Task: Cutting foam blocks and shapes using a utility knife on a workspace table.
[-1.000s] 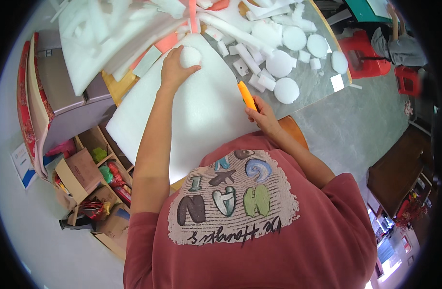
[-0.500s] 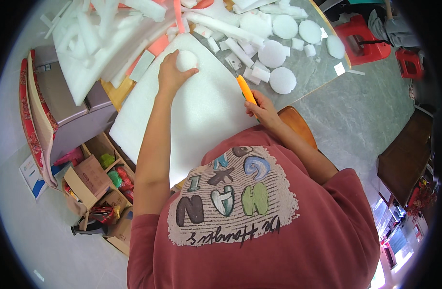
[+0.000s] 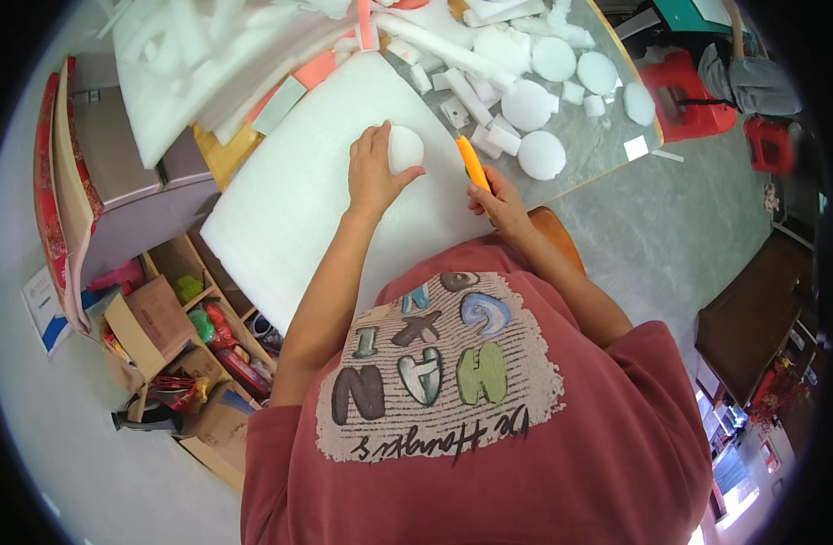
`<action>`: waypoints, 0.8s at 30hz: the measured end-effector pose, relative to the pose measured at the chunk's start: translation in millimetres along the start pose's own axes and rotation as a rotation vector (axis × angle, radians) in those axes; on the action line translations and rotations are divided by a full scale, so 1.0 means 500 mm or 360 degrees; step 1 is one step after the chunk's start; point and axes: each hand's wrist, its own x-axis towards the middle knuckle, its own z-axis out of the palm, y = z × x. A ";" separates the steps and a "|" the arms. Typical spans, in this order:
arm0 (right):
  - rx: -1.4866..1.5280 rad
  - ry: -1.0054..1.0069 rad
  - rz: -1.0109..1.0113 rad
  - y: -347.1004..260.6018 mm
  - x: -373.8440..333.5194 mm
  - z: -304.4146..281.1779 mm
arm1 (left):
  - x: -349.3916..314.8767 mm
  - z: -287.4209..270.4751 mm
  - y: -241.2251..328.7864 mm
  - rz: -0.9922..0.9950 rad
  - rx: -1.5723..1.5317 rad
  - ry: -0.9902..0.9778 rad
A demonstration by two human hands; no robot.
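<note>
A large white foam sheet lies on the table in front of me. On it is a small white foam disc, its left edge inside the curve of my left hand. The fingers bend round the disc's far side and the thumb reaches along its near edge. My right hand is closed round an orange utility knife, whose tip points away from me. The knife is near the sheet's right edge, apart from the disc.
Several foam discs and small foam blocks lie at the far right of the table. Foam offcuts are piled at the far left. Open cardboard boxes stand at the left, and red stools beyond the table.
My left hand and the foam disc have moved right and nearer to me across the sheet. My right hand still holds the knife in almost the same place.
</note>
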 end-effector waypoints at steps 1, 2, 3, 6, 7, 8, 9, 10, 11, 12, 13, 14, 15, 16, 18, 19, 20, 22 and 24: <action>-0.0013 0.0009 0.0003 0.001 0.000 0.000 | 0.001 -0.008 0.003 -0.0013 -0.0049 -0.0044; -0.0026 0.0019 0.0005 0.002 0.001 0.000 | 0.002 -0.014 0.005 -0.0025 -0.0098 -0.0088; -0.0029 0.0019 0.0002 0.003 0.002 0.000 | 0.002 -0.018 0.004 -0.0024 -0.0100 -0.0084; -0.0030 0.0041 0.0006 0.007 0.003 0.000 | -0.001 -0.025 -0.004 -0.0043 -0.0194 -0.0097; -0.0037 0.0052 0.0010 0.006 0.003 0.001 | -0.002 -0.025 -0.008 -0.0021 -0.0175 -0.0138; -0.0044 0.0065 0.0012 0.006 0.003 0.001 | -0.002 -0.024 -0.011 0.0002 -0.0155 -0.0178; -0.0045 0.0065 0.0009 0.005 0.004 0.002 | 0.000 -0.022 -0.014 0.0004 -0.0154 -0.0175; -0.0056 0.0063 -0.0004 0.004 0.004 0.003 | 0.002 -0.022 -0.014 -0.0015 -0.0112 -0.0204; -0.0068 0.0062 -0.0018 0.003 0.003 0.003 | 0.002 -0.022 -0.013 -0.0033 -0.0070 -0.0233; -0.0069 0.0063 -0.0022 0.002 0.001 0.004 | 0.001 -0.022 -0.012 -0.0030 -0.0070 -0.0230; -0.0066 0.0075 -0.0030 0.000 0.001 0.005 | 0.001 -0.022 -0.013 -0.0024 -0.0067 -0.0222; -0.0064 0.0087 -0.0038 -0.002 0.000 0.006 | 0.000 -0.022 -0.013 -0.0018 -0.0064 -0.0214; -0.0065 0.0089 -0.0044 0.001 0.001 0.006 | -0.001 -0.021 -0.014 -0.0013 -0.0064 -0.0210; -0.0077 0.0093 -0.0048 0.004 0.003 0.005 | -0.001 -0.022 -0.012 -0.0019 -0.0068 -0.0217; -0.0093 0.0099 -0.0055 0.009 0.003 0.002 | -0.002 -0.023 -0.008 -0.0020 -0.0075 -0.0220; -0.0090 0.0107 -0.0060 0.010 0.003 0.003 | -0.004 -0.029 -0.002 -0.0017 -0.0121 -0.0210; -0.0087 0.0114 -0.0064 0.011 0.001 0.003 | -0.006 -0.032 0.002 -0.0015 -0.0167 -0.0200; -0.0097 0.0103 -0.0069 0.012 0.002 0.003 | -0.006 -0.028 -0.011 0.0023 -0.0178 -0.0181; -0.0109 0.0085 -0.0066 0.014 0.002 0.003 | -0.006 -0.024 -0.027 0.0051 -0.0190 -0.0162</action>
